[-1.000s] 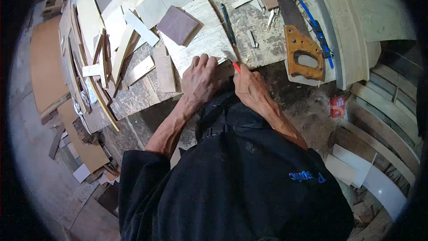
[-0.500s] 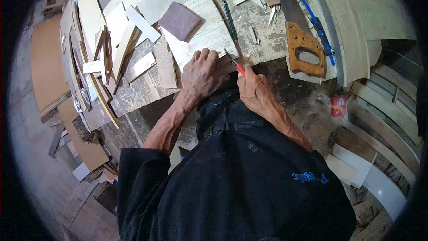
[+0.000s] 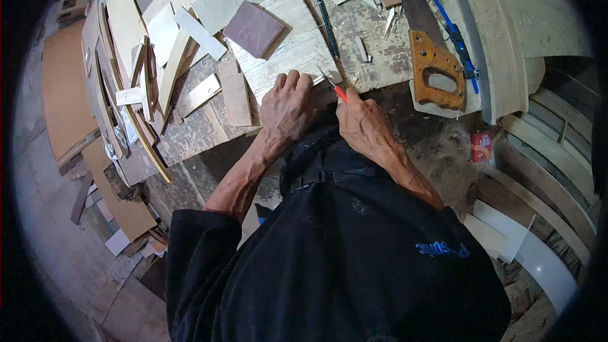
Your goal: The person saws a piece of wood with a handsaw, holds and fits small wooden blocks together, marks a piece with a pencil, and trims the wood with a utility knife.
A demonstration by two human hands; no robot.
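Note:
My right hand (image 3: 367, 123) is closed around a red-handled knife (image 3: 341, 94), its thin blade angled up and left over the near edge of a pale wooden board (image 3: 301, 35). Beside the blade, my left hand (image 3: 286, 104) rests with curled fingers on that board's near edge. A small light sliver shows by its fingertips, but what the fingers grip is hidden. On the board lies a flat purple-brown square block (image 3: 254, 30). A dark pen-like stick (image 3: 327, 28) lies along its right side.
A handsaw with a wooden handle (image 3: 437, 69) lies at the right beside a blue rod with a black fitting (image 3: 465, 60). Wood offcuts (image 3: 201, 95) crowd the worktable's left. Curved wooden pieces (image 3: 544, 152) stand at far right, near a red packet (image 3: 481, 147).
The knife and my right hand have shifted only slightly. Less of the light sliver by my left fingertips shows now. My left hand keeps its place on the board.

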